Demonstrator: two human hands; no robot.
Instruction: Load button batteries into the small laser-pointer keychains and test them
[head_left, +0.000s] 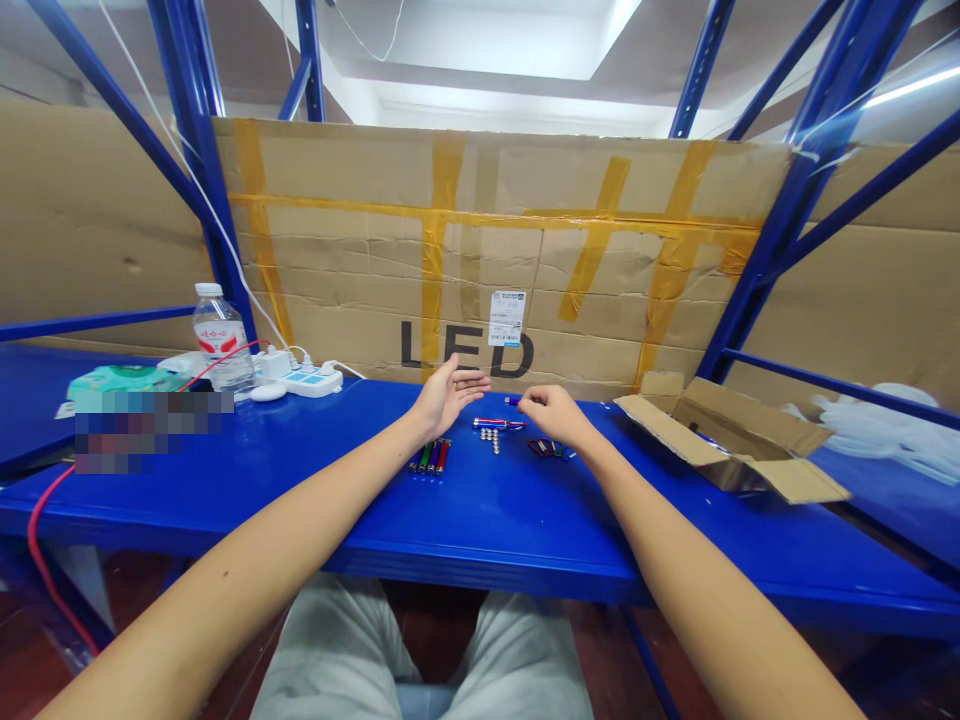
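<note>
The fingertips of the right hand (553, 412) are closed in a pinch on a slim purple-blue metallic tube (512, 401); one end juts out past the fingertips toward the left hand, and the rest is partly hidden by the fingers. The left hand (445, 400) is open and holds nothing, its fingers stretched toward the right hand and well short of the tube.

Between the hands and slightly nearer the person, glossy red and blue metallic tubes (498, 424) lie crosswise. Just below them, small round silver button cells (490, 436) sit in a cluster, with a few trailing down in a line. Below the left hand, slim metallic tubes in dark, green, purple and red (433, 458) lie side by side. Below the right hand, small coloured metal clips (555, 450) lie in a group, dark red, green and blue among them.

All rest on a blue metal table (495, 520). Farther right stands an open brown cardboard box (671, 430); far left, a white power strip (319, 380) and a clear plastic bottle with a white cap (223, 345).
</note>
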